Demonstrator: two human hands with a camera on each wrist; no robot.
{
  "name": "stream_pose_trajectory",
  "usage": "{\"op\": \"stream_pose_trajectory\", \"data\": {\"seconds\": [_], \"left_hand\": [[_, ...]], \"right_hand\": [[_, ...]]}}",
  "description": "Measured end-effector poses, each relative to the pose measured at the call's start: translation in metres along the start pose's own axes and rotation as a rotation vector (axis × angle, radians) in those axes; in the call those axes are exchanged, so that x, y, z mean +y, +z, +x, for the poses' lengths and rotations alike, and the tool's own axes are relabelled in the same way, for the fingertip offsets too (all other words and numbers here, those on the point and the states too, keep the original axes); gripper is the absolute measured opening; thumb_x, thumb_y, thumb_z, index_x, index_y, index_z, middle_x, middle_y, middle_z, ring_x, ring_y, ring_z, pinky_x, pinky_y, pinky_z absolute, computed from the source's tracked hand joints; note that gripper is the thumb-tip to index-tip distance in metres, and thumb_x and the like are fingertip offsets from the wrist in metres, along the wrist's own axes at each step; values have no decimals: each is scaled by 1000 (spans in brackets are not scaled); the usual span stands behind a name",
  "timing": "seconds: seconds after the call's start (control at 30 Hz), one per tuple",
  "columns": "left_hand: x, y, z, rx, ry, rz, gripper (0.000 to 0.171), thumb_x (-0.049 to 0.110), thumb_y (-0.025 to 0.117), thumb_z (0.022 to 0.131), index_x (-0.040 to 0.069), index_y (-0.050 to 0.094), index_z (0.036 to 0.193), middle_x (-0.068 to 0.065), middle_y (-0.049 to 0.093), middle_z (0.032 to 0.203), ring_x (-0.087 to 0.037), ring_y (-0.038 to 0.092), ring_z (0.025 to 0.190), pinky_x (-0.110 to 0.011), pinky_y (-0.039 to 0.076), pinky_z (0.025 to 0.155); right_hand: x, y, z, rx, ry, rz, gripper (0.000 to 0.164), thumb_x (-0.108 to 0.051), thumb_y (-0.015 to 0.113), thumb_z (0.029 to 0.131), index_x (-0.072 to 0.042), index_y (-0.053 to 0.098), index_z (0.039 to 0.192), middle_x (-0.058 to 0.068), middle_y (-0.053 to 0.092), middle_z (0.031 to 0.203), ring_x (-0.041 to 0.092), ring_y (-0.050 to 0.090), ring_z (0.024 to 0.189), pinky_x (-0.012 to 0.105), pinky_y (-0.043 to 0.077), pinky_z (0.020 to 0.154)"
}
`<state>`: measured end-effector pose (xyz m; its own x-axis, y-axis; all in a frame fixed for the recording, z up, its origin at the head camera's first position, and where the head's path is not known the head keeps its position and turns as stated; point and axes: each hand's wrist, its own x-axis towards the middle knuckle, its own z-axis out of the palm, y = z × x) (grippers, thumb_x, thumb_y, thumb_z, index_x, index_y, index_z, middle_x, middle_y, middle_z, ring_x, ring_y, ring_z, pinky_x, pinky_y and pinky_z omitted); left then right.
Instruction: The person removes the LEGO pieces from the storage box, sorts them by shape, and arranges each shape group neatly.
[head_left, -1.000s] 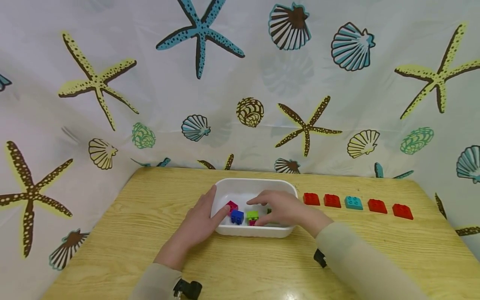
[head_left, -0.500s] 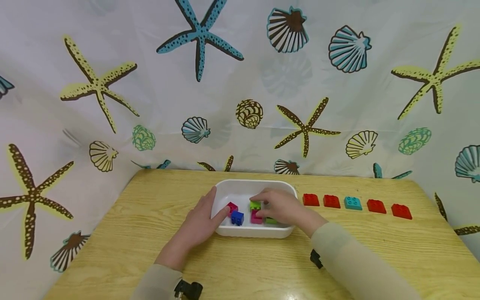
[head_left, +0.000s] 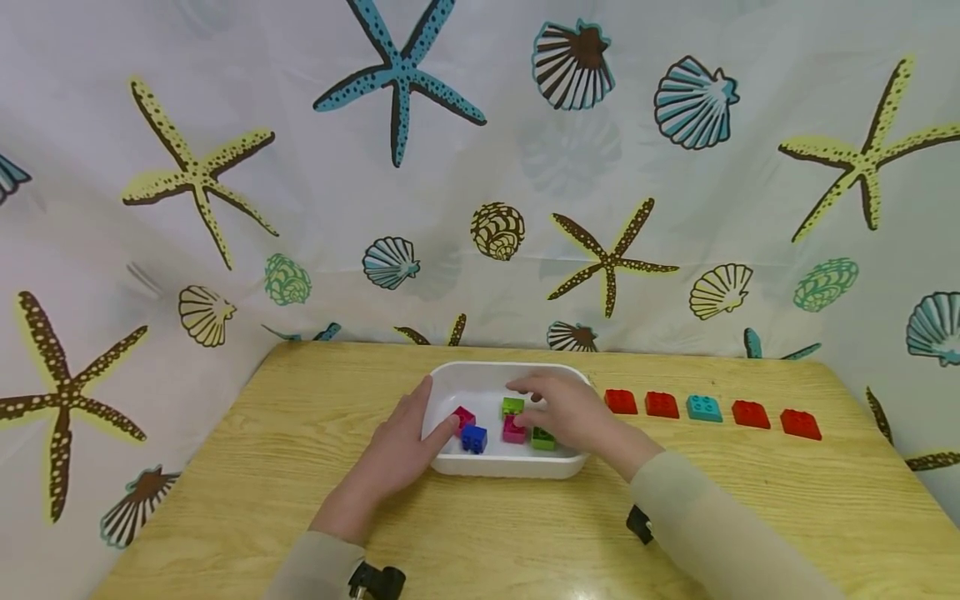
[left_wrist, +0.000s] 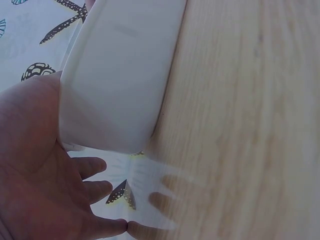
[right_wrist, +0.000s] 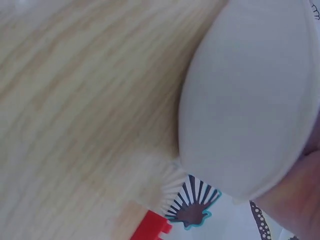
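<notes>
A white plastic bin [head_left: 510, 468] stands on the table with several toy building bricks inside. My left hand [head_left: 401, 442] grips its left end, thumb over the rim and fingers outside; in the left wrist view my left hand [left_wrist: 45, 165] spreads its fingers beside the wall. My right hand [head_left: 566, 411] reaches over the right end into the bin, thumb and index finger apart. Below its fingertips lie a lime green brick [head_left: 512, 406], a magenta brick [head_left: 513, 432] and a darker green brick [head_left: 543, 440]. Near my left thumb are a blue brick [head_left: 474, 439] and another magenta brick [head_left: 465, 416].
Right of the bin, a spaced row of bricks runs along the wooden table [head_left: 525, 533]: red bricks [head_left: 662, 405] with one light blue brick [head_left: 704, 408] in the middle. A curtain [head_left: 450, 183] with starfish and shells hangs behind the table.
My right fingers have drawn back from the bricks, so the lime, magenta and darker green ones show more. The lime brick sits farther back than before. My left hand stays on the bin.
</notes>
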<state>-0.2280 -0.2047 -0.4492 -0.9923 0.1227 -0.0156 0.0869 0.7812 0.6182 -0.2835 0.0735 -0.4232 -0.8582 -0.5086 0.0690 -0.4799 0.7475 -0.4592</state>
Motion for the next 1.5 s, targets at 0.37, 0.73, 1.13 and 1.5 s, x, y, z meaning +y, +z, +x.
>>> {"op": "stream_pose_trajectory", "data": {"seconds": [0.37,0.73,1.13,1.5], "left_hand": [[2,-2,-1,2,8,-5,94,54,58,112,10,9,179,-21,18,182,-49,13,167,-76,11,127],[1,0,0,0,10,0,94,54,58,112,10,8,179,-20,18,182,-48,12,167,-76,11,127],[0,3,0,-5,12,-6,93,54,58,112,9,9,178,-21,18,182,-48,12,167,-76,11,127],[1,2,-1,-3,7,-5,93,54,57,112,11,8,179,-20,18,183,-48,12,167,-75,12,128]], "right_hand": [[6,-8,-9,-94,-31,-90,71,-32,98,87,-14,70,150,0,76,125,22,67,117,43,56,107],[8,-3,-11,-112,-1,-149,77,-29,98,87,-19,65,156,-5,79,118,20,67,115,44,52,109],[11,-4,-16,-111,14,-30,73,-21,95,91,-19,64,157,-5,76,117,19,67,112,44,55,108],[16,-19,-31,-1,-82,162,65,-16,88,97,-9,63,156,-5,72,117,20,64,109,47,58,100]]}}
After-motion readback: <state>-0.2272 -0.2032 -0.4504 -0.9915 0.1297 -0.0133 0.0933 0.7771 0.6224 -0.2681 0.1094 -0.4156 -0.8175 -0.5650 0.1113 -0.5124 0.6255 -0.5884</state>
